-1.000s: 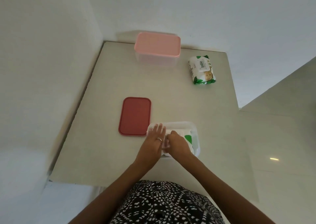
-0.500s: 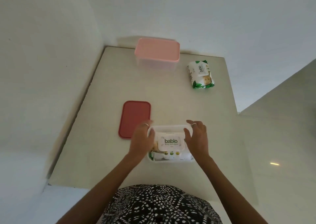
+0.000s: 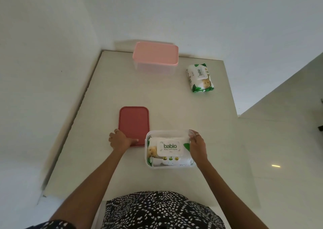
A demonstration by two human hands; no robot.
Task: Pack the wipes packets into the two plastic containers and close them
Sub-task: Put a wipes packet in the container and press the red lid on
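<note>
A clear plastic container (image 3: pixel 148 165) stands open near the table's front edge, with a white and green wipes packet (image 3: pixel 168 148) lying inside it. My right hand (image 3: pixel 198 146) grips the container's right wall. My left hand (image 3: pixel 120 140) rests on the near left corner of the dark red lid (image 3: pixel 134 122), which lies flat just left of the container. A second clear container with a pink lid on it (image 3: pixel 155 54) stands at the back of the table. Another wipes packet (image 3: pixel 200 77) lies at the back right.
The beige table (image 3: pixel 166 103) sits in a corner, with white walls (image 3: pixel 43 71) along its left and far sides. Its right edge drops to a pale floor (image 3: pixel 279 150). My patterned dark clothing (image 3: pixel 157 211) is at the bottom.
My left hand left the open container and moved left onto the red lid's near corner. My right hand stayed on the container's right side.
</note>
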